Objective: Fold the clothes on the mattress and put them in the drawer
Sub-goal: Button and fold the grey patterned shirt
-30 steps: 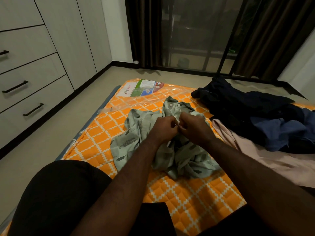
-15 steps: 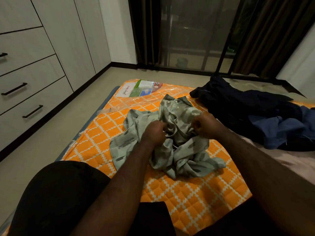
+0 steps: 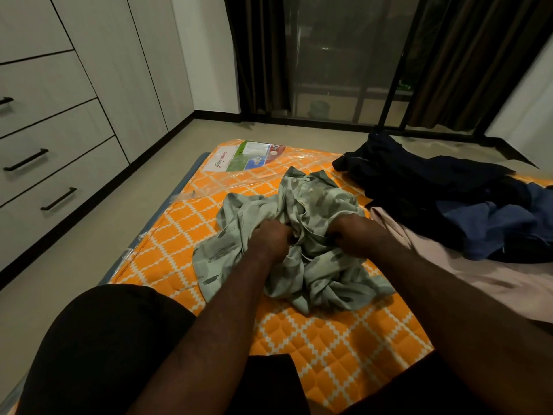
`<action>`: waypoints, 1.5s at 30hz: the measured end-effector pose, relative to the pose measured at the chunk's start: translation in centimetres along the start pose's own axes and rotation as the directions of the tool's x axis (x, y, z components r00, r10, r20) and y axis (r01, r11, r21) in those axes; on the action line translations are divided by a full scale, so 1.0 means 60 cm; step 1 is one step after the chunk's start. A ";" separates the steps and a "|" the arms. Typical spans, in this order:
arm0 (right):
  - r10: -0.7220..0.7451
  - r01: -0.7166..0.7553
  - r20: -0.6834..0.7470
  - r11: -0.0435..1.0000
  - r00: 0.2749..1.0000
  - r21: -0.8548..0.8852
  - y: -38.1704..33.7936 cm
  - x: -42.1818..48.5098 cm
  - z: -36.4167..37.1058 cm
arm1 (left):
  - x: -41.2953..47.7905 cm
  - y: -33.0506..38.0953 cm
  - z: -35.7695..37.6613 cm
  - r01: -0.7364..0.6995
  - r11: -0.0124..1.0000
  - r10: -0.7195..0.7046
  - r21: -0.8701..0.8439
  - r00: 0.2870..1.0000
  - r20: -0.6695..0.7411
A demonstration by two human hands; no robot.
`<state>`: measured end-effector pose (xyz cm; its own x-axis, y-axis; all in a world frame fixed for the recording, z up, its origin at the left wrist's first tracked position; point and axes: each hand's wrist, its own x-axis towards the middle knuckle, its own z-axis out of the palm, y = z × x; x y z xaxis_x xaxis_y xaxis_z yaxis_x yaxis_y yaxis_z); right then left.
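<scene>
A crumpled grey-green patterned shirt (image 3: 317, 205) lies in the middle of the orange quilted mattress (image 3: 329, 354), collar and buttons facing away from me. My left hand (image 3: 270, 239) grips the shirt's front edge on the left. My right hand (image 3: 356, 233) grips the opposite front edge, a short gap apart. To the right lie a dark navy garment (image 3: 419, 181), a blue garment (image 3: 493, 229) and a pale pink cloth (image 3: 466, 271). Closed drawers (image 3: 57, 163) with black handles stand in the wardrobe at the left.
Bare beige floor (image 3: 98, 250) runs between the mattress and the wardrobe. A printed label under plastic wrap (image 3: 248, 157) covers the mattress's far corner. Dark curtains and a glass door (image 3: 344, 70) stand at the back. My black-clad knee (image 3: 98, 348) is at the lower left.
My hands, first close together at the shirt's middle, have moved apart, each keeping hold of a front edge. The shirt has spread slightly. The camera has tilted a little.
</scene>
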<state>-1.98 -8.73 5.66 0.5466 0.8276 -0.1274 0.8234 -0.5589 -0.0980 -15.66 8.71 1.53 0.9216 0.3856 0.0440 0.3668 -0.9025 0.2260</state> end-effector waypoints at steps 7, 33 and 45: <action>0.064 -0.080 -0.124 0.988 0.990 -0.130 -0.012 -0.005 0.013 | -0.005 0.000 0.010 0.049 0.999 -0.049 0.005 0.998 -0.045; 0.291 -0.019 -0.123 0.441 0.949 0.897 -0.034 -0.026 -0.093 | -0.008 0.050 -0.154 0.156 0.697 -0.362 -0.699 0.919 -0.155; 0.327 -0.102 -0.038 0.401 0.944 0.910 -0.079 -0.033 -0.045 | -0.067 0.052 -0.094 0.204 0.387 -0.390 -0.899 0.920 0.040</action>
<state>-6.56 -7.59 9.03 0.7913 0.6006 -0.1145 0.1360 -0.3554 -0.9248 -18.95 5.42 7.55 0.7096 0.6993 -0.0869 0.2159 -0.0983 0.9715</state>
